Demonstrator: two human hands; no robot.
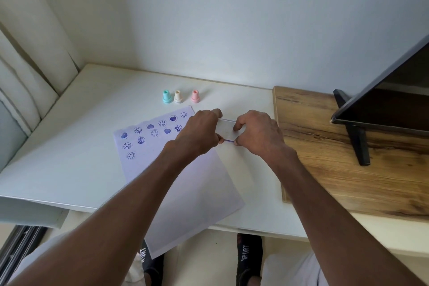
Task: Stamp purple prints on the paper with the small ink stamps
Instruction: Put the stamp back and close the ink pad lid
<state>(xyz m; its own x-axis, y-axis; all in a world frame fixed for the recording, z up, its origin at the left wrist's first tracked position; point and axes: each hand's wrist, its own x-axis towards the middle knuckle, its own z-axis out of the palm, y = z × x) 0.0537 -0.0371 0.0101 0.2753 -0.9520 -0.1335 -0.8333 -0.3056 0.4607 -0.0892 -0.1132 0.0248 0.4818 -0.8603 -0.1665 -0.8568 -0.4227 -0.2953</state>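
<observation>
A white sheet of paper (185, 183) lies slanted on the white table (69, 146), its near corner hanging over the front edge. Several purple prints (151, 133) of smileys and hearts fill its far end. Three small stamps stand upright behind it: teal (167, 97), cream (178, 96) and pink (195, 96). My left hand (199, 132) and right hand (257, 132) both grip a small flat clear-lidded ink pad case (226, 129) just right of the paper's far corner. A thin purple edge shows between the fingers at its near side.
A wooden board (348, 158) covers the table's right part and carries a dark screen (383, 90) on a black foot (357, 139). A pale curtain (30, 65) hangs at the left. The wall runs close behind the stamps.
</observation>
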